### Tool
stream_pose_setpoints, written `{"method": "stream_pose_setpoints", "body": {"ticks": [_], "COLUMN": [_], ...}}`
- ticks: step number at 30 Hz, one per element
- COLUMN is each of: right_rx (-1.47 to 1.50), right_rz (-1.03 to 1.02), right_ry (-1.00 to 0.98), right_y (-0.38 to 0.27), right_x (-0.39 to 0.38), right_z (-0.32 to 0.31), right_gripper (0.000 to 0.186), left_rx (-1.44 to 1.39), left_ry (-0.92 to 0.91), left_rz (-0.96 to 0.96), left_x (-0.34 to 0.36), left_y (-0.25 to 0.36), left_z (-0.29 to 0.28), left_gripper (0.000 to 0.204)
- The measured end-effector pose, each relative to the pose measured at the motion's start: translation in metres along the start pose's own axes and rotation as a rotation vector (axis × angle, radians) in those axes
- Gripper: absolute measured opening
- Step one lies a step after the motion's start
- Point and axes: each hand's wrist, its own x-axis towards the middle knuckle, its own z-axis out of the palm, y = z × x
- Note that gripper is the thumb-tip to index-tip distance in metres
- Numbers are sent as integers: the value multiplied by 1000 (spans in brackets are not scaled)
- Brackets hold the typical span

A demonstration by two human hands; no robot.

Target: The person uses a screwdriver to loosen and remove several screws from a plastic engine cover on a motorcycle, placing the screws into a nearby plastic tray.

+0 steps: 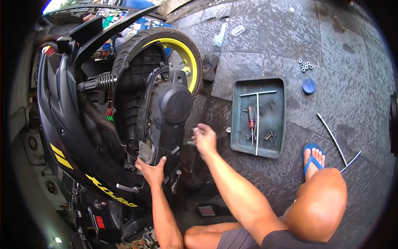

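Head view. Your left hand [151, 171] presses against the lower edge of the black engine cover [166, 114] of the scooter [78, 137], its grip closed on the cover's rim beside a grey flap. Your right hand [205, 138] hovers just right of the cover, fingers pinched together on a small bolt [189, 142], whose threaded end points toward the cover. A grey tray [259, 116] lies on the paved floor [340, 45] near that hand, holding a T-handle wrench [257, 116], a red-handled screwdriver [251, 120] and loose bolts.
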Motion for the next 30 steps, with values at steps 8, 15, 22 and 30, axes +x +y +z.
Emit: {"method": "stream_pose_setpoints", "body": {"ticks": [8, 15, 22, 30], "right_rx": [-200, -270, -219, -359], "right_rz": [-23, -52, -92, -180], "right_ry": [-88, -139, -17, -8], "right_y": [1, 2, 8, -11], "right_x": [-23, -13, -10, 13], "right_z": [51, 39, 34, 20], "right_gripper": [56, 60, 53, 34], "left_rx": [51, 407, 559, 512], "left_ry": [142, 207, 98, 30], "left_rz": [67, 323, 472, 329], "left_x": [-6, -9, 29, 44], "left_y": [-24, 78, 110, 124], "left_z": [16, 35, 36, 36], "left_gripper": [103, 89, 91, 100]}}
